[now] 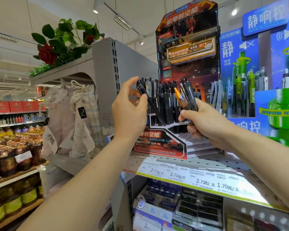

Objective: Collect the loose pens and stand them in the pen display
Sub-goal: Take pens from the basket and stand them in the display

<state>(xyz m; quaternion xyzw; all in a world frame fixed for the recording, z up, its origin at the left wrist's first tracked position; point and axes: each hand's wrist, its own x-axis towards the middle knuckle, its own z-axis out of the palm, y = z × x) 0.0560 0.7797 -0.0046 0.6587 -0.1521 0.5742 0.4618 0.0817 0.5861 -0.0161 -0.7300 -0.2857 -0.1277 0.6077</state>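
We see the left hand point(129, 108) raised in front of the pen display point(163, 142), which stands on the shelf point(198, 161) near its left end. The thumb and fingertips pinch a single black pen point(149, 104) near its upper end. The pen slants down and to the right from the fingers, and its lower tip reaches the left side of the display's stepped tray, among the black pens point(165, 97) already standing there in rows. The pen runs across the palm side of the hand, with the upper fingers arched over its top.

The right hand point(202, 120) is just to the right, in front of the tray's right half. Its fingers curl round a bundle of pens point(186, 95), mostly black with one orange pen point(178, 95) among them. The bundle sticks up and leans left out of the top of the fist, its tips level with the standing pens. We cannot tell whether the bundle touches those in the tray.

The display's tall card back rises behind the rows. A blue and green pen stand point(264, 77) fills the shelf to the right. Price labels point(197, 180) run along the shelf's front edge, and boxes point(177, 202) sit on the shelf below.
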